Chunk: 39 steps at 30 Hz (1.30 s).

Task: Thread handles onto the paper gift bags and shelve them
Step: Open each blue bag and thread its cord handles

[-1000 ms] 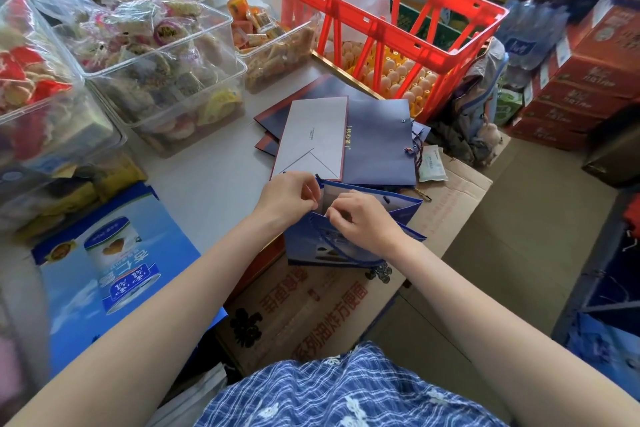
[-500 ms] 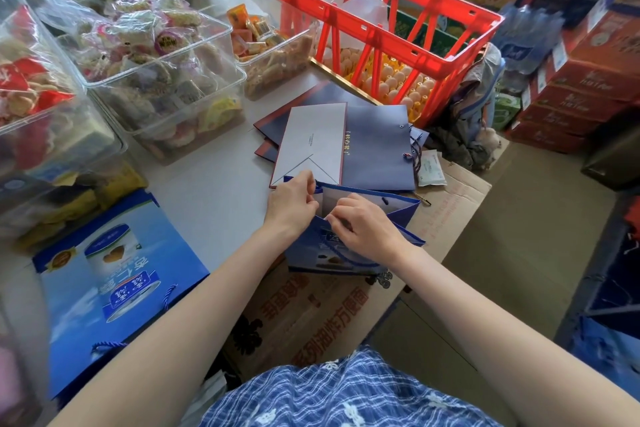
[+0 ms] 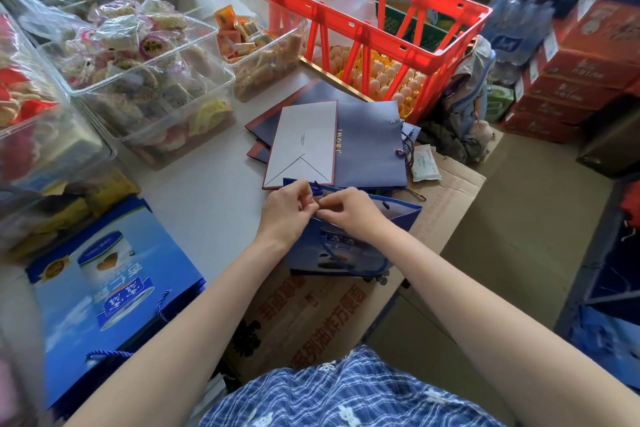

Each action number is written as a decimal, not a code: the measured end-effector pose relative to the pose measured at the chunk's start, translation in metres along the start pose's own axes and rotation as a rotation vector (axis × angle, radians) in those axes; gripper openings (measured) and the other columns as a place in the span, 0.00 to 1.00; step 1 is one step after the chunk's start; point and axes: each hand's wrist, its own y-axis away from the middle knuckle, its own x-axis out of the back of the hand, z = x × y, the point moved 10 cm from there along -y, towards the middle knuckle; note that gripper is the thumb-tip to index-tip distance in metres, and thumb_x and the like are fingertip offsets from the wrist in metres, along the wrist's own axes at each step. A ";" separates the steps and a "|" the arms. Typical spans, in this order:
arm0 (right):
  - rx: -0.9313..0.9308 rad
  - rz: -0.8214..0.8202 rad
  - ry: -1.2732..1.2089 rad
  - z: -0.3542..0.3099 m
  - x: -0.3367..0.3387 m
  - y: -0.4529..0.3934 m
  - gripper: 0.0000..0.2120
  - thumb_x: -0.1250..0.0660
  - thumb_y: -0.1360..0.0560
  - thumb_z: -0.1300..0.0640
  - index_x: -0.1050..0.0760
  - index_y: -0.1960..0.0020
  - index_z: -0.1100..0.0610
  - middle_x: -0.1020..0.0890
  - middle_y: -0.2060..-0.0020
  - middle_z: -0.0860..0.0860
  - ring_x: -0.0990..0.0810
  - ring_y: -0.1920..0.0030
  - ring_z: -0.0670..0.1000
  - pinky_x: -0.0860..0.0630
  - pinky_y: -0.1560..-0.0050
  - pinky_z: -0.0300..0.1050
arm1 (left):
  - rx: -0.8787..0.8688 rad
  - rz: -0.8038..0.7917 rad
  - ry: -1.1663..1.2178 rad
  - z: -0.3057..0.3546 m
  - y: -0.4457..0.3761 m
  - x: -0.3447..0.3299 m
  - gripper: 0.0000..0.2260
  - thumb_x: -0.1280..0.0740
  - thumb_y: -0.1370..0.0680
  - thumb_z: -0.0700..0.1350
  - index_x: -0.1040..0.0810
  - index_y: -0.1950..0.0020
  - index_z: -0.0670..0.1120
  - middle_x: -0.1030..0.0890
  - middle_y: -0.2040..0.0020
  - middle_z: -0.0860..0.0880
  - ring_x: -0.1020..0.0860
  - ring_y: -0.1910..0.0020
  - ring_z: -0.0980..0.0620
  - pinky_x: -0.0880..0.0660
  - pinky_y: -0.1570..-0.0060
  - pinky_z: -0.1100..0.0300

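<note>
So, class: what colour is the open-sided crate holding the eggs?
Bright red. The crate shows clearly in the head view, behind the flat gift bags.

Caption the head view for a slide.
Both hands pinch the rim of a blue gift bag beside a red crate.

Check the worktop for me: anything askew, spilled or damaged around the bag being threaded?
Nothing spilled or torn that I can see. Both hands, left and right, pinch at the blue bag's open rim. The flat navy bags behind lie fanned unevenly, cords trailing off their right edge; untidy, not damaged.
</note>
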 end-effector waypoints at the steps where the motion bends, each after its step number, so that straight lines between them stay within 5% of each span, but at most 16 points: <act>1: -0.075 -0.021 -0.113 0.006 -0.003 -0.002 0.12 0.33 0.24 0.55 0.19 0.44 0.58 0.17 0.52 0.53 0.21 0.55 0.48 0.26 0.56 0.39 | 0.002 0.022 0.034 -0.003 0.001 0.002 0.09 0.31 0.26 0.40 0.30 0.61 0.46 0.26 0.64 0.51 0.27 0.63 0.51 0.30 0.61 0.62; 5: -0.247 -0.134 -0.468 0.014 -0.021 0.000 0.10 0.31 0.25 0.57 0.19 0.45 0.57 0.18 0.54 0.49 0.23 0.51 0.46 0.27 0.54 0.37 | -0.059 0.047 0.130 -0.011 0.008 0.006 0.06 0.31 0.25 0.39 0.27 0.57 0.47 0.22 0.58 0.49 0.23 0.58 0.52 0.24 0.53 0.60; 10: -0.147 -0.069 -0.212 0.000 -0.013 -0.014 0.09 0.31 0.26 0.58 0.18 0.48 0.59 0.18 0.57 0.52 0.22 0.56 0.47 0.25 0.57 0.37 | -0.189 0.049 0.181 -0.014 0.023 0.011 0.11 0.35 0.25 0.33 0.27 0.43 0.40 0.24 0.47 0.48 0.25 0.51 0.56 0.30 0.51 0.79; 14: -0.045 0.035 -0.044 -0.009 -0.008 -0.015 0.09 0.31 0.25 0.57 0.18 0.48 0.59 0.20 0.59 0.48 0.23 0.58 0.46 0.28 0.58 0.35 | -0.293 0.001 -0.005 -0.015 0.022 0.005 0.09 0.32 0.26 0.35 0.25 0.46 0.40 0.23 0.46 0.45 0.26 0.48 0.53 0.30 0.48 0.70; 19: -0.137 0.180 -0.398 0.000 0.014 -0.007 0.03 0.33 0.25 0.61 0.22 0.53 0.60 0.18 0.63 0.54 0.18 0.69 0.48 0.22 0.67 0.36 | -0.322 -0.047 -0.067 -0.017 0.016 0.002 0.04 0.32 0.26 0.34 0.24 0.55 0.41 0.22 0.54 0.46 0.24 0.55 0.49 0.26 0.53 0.60; 22: -0.100 0.187 -0.397 -0.003 0.025 -0.005 0.03 0.32 0.25 0.60 0.21 0.53 0.59 0.18 0.61 0.53 0.18 0.66 0.48 0.20 0.62 0.38 | -0.343 -0.104 -0.024 -0.014 0.012 -0.004 0.04 0.32 0.26 0.36 0.24 0.54 0.44 0.23 0.53 0.50 0.25 0.51 0.50 0.28 0.49 0.61; 27: -0.091 0.132 -0.628 -0.002 0.020 0.002 0.05 0.33 0.25 0.61 0.21 0.50 0.61 0.17 0.60 0.54 0.17 0.60 0.48 0.20 0.55 0.39 | -0.035 -0.053 0.239 -0.015 -0.004 0.012 0.09 0.35 0.22 0.45 0.18 0.56 0.43 0.23 0.50 0.49 0.27 0.49 0.54 0.33 0.52 0.71; 32: -0.044 0.100 -0.730 -0.004 0.011 0.013 0.05 0.34 0.25 0.63 0.19 0.51 0.60 0.16 0.58 0.56 0.17 0.57 0.51 0.21 0.52 0.40 | 0.357 -0.235 0.238 -0.048 -0.001 -0.011 0.18 0.39 0.22 0.55 0.18 0.65 0.49 0.24 0.43 0.49 0.32 0.38 0.48 0.34 0.37 0.50; 39: -0.004 0.061 -0.740 -0.013 0.008 0.015 0.05 0.32 0.25 0.60 0.18 0.53 0.55 0.16 0.57 0.51 0.18 0.51 0.49 0.23 0.46 0.41 | 0.581 -0.334 0.455 -0.054 0.003 -0.014 0.18 0.28 0.28 0.49 0.21 0.45 0.38 0.25 0.43 0.46 0.32 0.45 0.50 0.34 0.57 0.61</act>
